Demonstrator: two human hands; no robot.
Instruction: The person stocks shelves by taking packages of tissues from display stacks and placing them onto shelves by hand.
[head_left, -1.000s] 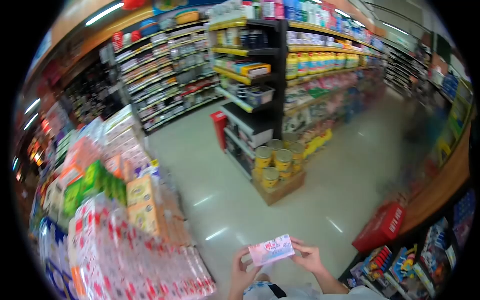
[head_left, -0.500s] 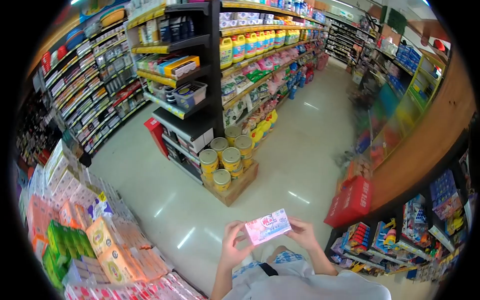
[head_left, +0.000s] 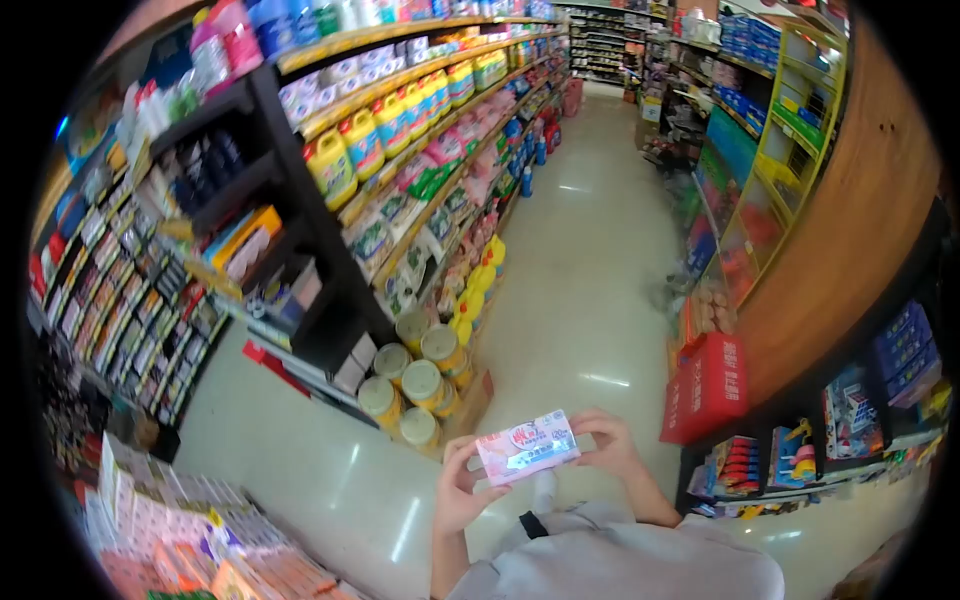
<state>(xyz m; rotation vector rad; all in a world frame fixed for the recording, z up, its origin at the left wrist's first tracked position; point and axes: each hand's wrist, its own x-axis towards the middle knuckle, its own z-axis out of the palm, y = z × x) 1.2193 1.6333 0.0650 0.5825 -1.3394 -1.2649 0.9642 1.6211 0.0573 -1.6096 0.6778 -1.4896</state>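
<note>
A small pink and white box (head_left: 528,448) with printed lettering is held level in front of my body, near the bottom centre of the head view. My left hand (head_left: 462,488) grips its left end between thumb and fingers. At the right end, my right hand (head_left: 606,446) pinches the box with thumb and fingertips. The printed face is turned up toward the camera. Below the hands, a light grey shirt (head_left: 640,560) and part of a leg show.
Yellow cans (head_left: 424,382) stand at the end of a long shelf (head_left: 320,210) of bottles and bags. An aisle floor (head_left: 575,250) runs ahead. A red box (head_left: 706,388) stands by the wooden counter (head_left: 850,200) on the right. Packaged goods (head_left: 190,520) are stacked lower left.
The view has swung right, so the shelves, cans and stacked packs have shifted left and the aisle is more central. Both hands still hold the box.
</note>
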